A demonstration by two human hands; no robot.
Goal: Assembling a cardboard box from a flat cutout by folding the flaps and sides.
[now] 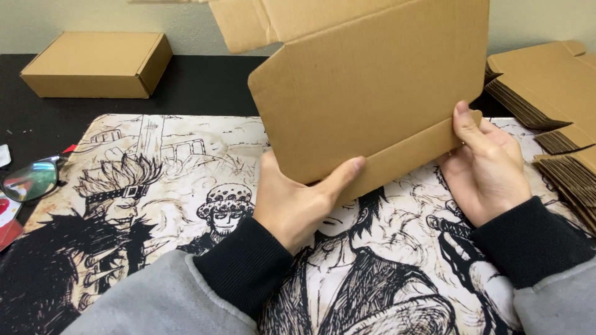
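A flat, unfolded brown cardboard box blank is held upright above a desk mat printed with black-and-white comic figures. My left hand grips the blank's lower left edge, thumb pressed on the narrow bottom flap. My right hand holds the lower right corner, thumb on the front face. Both sleeves are grey with black cuffs. The blank's upper flaps run out of the top of the view.
A closed cardboard box sits at the back left on the black table. Stacks of flat cardboard blanks lie at the right edge. Glasses and a red-and-white item rest at the left edge.
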